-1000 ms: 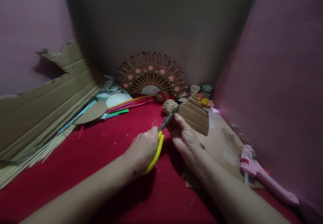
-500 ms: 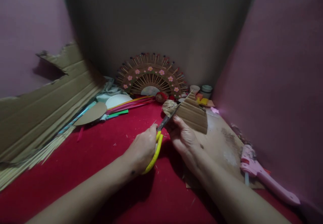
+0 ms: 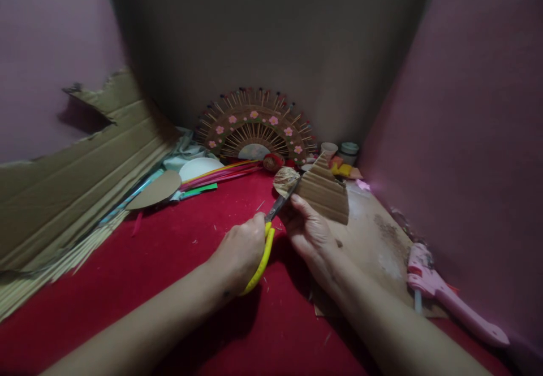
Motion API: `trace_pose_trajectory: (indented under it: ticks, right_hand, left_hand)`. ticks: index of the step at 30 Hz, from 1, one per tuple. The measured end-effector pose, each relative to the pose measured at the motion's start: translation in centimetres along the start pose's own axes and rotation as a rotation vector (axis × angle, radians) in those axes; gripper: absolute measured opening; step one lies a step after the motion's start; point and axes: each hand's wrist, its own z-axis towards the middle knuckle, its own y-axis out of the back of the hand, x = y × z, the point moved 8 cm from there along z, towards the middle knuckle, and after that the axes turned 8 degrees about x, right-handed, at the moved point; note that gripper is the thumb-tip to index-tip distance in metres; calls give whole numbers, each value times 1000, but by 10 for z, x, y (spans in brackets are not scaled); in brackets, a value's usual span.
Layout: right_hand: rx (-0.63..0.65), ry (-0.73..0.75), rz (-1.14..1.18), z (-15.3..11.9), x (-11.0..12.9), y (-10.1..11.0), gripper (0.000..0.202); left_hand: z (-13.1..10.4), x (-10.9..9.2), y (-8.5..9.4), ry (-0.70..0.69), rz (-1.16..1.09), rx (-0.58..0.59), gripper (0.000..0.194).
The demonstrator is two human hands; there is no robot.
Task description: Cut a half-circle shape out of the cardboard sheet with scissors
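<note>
Yellow-handled scissors (image 3: 263, 263) are gripped in my left hand (image 3: 244, 246), their dark blades pointing up and to the right. The blades meet the left edge of a jagged piece of corrugated cardboard (image 3: 324, 195). My right hand (image 3: 309, 229) pinches this cardboard by its lower left part, thumb on top; the other fingers are partly hidden. Just behind the blades lies a ball of beige twine (image 3: 285, 178). Small scraps are scattered on the red cloth (image 3: 203, 285) beneath my hands.
A decorated stick fan (image 3: 254, 124) leans on the back wall. Large torn cardboard (image 3: 85, 161) and thin sticks (image 3: 72, 263) lie left, near a cardboard oval (image 3: 156, 190). On the right, a pink glue gun (image 3: 449, 299) rests by a stained board (image 3: 377, 246). Small jars (image 3: 348, 152) stand behind.
The scissor blades look more closed against the cardboard's edge. Both hands stay in nearly the same place, and the view has shifted slightly.
</note>
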Motion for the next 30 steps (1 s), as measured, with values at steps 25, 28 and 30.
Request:
trace_pose_trajectory:
  ticks: [25, 28, 30]
  right_hand:
    - [11, -9, 11, 1, 4, 1, 12]
    - [29, -31, 38, 1, 1, -1, 13]
    - [29, -28, 46, 0, 1, -1, 13]
  left_hand:
    - [3, 5, -6, -105, -156, -98, 51]
    - [4, 5, -5, -105, -185, -104, 52]
    - [5, 5, -5, -93, -200, -93, 50]
